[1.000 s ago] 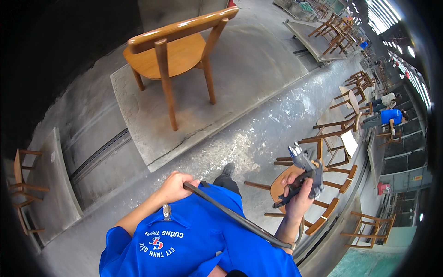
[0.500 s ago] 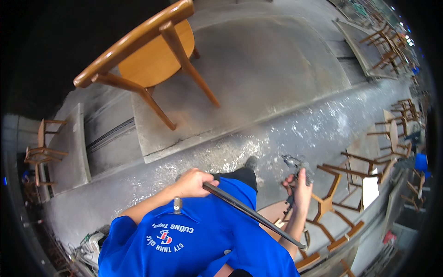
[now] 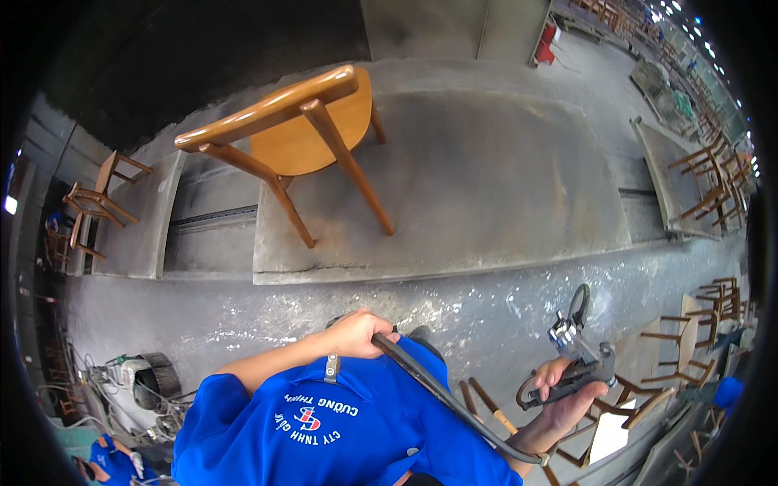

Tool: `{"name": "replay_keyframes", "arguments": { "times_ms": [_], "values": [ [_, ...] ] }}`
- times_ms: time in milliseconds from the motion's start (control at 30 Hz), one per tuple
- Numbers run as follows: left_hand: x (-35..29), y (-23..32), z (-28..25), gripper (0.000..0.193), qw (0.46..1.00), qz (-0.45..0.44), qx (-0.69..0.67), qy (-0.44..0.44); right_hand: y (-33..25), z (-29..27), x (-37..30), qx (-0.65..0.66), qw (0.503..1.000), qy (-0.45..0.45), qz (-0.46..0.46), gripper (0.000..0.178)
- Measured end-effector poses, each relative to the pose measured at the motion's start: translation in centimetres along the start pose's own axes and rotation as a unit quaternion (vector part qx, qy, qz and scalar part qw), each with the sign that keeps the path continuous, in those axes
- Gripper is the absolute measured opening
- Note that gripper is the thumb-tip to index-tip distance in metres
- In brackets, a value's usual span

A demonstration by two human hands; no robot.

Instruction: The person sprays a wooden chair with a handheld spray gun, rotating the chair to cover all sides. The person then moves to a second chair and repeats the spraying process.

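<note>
So the left hand (image 3: 362,333) is near the bottom middle of the frame, fingers wrapped snugly around a dark hose (image 3: 442,394) that slants across the front of a blue shirt (image 3: 243,429) toward the lower right and passes right by the other wrist. The right hand (image 3: 561,415), lower right of the frame, has its fingers curled around the handle of what looks like a spray gun (image 3: 582,353), grey and black with a silvery front end, held up over the floor (image 3: 267,320). A glossy brown wooden chair (image 3: 304,150) stands upright in the upper left-centre, backrest toward the camera, on the left part of a big grey slab (image 3: 486,186) (pretty scuffed and stained, that thing). Well apart from it, another chair (image 3: 105,190) sits at the far left edge, and more wooden chairs (image 3: 713,182) crowd the right side. Bottom left there's some machine (image 3: 142,389) with a dark round part, plus a co-worker in blue (image 3: 113,462) just below it. Fisheye rim blurs the rest.
</note>
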State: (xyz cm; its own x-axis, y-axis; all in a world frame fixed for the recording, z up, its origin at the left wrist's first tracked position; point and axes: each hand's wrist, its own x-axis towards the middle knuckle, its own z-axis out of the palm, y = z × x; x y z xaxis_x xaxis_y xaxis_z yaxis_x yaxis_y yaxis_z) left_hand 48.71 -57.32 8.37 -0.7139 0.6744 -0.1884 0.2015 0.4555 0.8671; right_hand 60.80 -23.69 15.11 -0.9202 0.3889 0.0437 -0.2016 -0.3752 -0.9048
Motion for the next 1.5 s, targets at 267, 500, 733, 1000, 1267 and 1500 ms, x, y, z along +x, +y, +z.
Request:
{"name": "replay_keyframes", "arguments": {
  "times_ms": [267,500,733,1000,1267,1500],
  "values": [
    [0.2,-0.5,0.7,0.039,1.0,0.011,0.007,0.023,-2.2,-0.6,1.8,-0.175,0.982,0.043,-0.061,0.077],
    [-2.2,-1.5,-0.2,0.04,0.999,0.032,0.014,0.016,-0.4,2.8,-1.9,-0.048,0.994,-0.082,-0.056,0.087],
    [-6.1,-4.4,-4.2,0.041,0.997,0.074,0.007,0.01,1.7,10.1,-5.5,-0.082,0.991,-0.076,-0.077,0.093],
    [-13.5,-7.9,-15.6,0.042,0.971,0.215,-0.1,-0.034,-1.1,24.9,-10.7,-0.181,0.952,-0.055,-0.242,0.102],
    [-20.3,-5.4,-21.8,0.048,0.923,0.314,-0.17,-0.143,-6.6,45.7,-12.1,-0.342,0.9,-0.091,-0.253,0.094],
    [-22.2,-3.6,-22.8,0.027,0.896,0.34,-0.197,-0.209,-11.0,54.1,-9.7,-0.481,0.848,-0.078,-0.208,0.078]
  ]
}}
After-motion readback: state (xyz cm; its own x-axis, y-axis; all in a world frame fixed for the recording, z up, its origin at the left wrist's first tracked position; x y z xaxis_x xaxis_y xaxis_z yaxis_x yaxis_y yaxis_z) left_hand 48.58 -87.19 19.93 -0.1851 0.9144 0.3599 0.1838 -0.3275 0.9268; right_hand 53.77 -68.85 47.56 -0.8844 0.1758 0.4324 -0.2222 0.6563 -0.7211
